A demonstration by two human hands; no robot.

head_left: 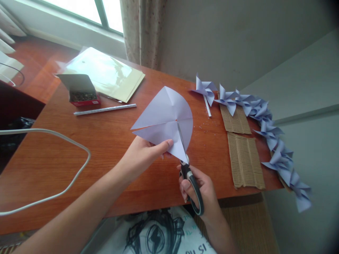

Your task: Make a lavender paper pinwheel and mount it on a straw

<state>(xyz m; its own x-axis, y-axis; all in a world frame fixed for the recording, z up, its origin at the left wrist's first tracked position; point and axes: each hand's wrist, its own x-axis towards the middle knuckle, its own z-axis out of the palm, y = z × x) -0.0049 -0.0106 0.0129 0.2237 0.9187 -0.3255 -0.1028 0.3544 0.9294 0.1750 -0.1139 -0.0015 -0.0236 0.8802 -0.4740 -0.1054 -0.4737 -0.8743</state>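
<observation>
Paper pinched by left hand, scissors in right hand.

You are in a home room, set up for paper craft. The reddish wooden table stands against a plain wall under a window with a patterned curtain beside it (daylight comes in from there). A row of paper pinwheels, corrugated cardboard pieces, a sheaf of sheets and a small red box lie on it.
</observation>
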